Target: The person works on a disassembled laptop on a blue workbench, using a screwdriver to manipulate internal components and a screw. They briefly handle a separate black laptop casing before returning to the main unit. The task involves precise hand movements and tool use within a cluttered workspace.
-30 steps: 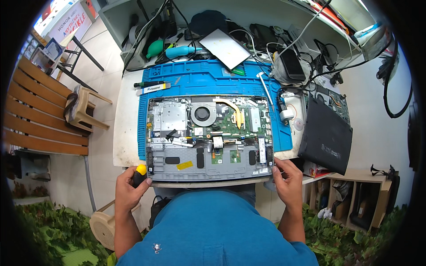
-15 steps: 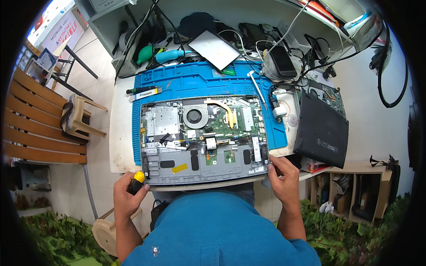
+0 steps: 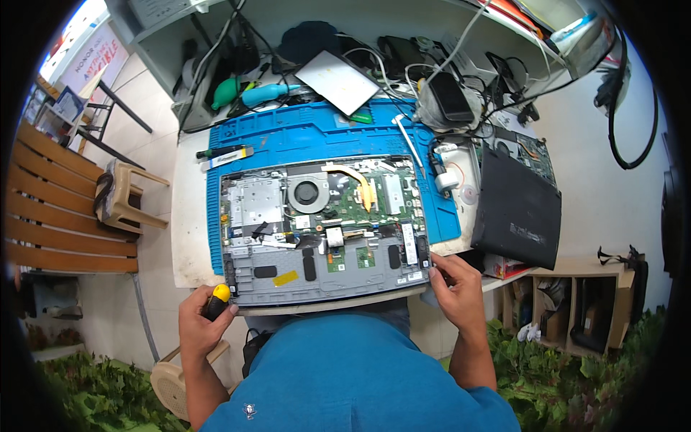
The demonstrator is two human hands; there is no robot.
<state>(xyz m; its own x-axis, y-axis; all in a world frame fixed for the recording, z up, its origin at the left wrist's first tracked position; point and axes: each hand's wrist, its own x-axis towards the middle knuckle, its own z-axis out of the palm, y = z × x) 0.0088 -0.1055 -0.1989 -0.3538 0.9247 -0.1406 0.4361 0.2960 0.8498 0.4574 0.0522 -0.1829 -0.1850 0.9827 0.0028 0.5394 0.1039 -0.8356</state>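
An opened laptop base (image 3: 288,293) lies on the blue work mat (image 3: 252,122), overlapping the table's near edge. Its circuit board, metal heat pipe and round fan (image 3: 307,191) are exposed. At its near left corner, my left hand (image 3: 201,320) is closed round a screwdriver (image 3: 219,297) with a yellow and black handle; the thumb tip meets the laptop's edge. The screwdriver's shaft cannot be seen. My right hand (image 3: 455,288) pinches the near right corner of the laptop base between thumb and fingers.
Right of the mat, a dark laptop cover panel (image 3: 520,209) leans over another circuit board (image 3: 529,153). Behind the mat are a green blower bulb (image 3: 227,93), a white-faced panel (image 3: 337,83), a phone (image 3: 452,97) and tangled cables. A plastic stool (image 3: 122,198) stands left.
The view has shifted slightly, so the table and laptop appear a little further left. Both hands keep the same holds at the laptop's near corners.
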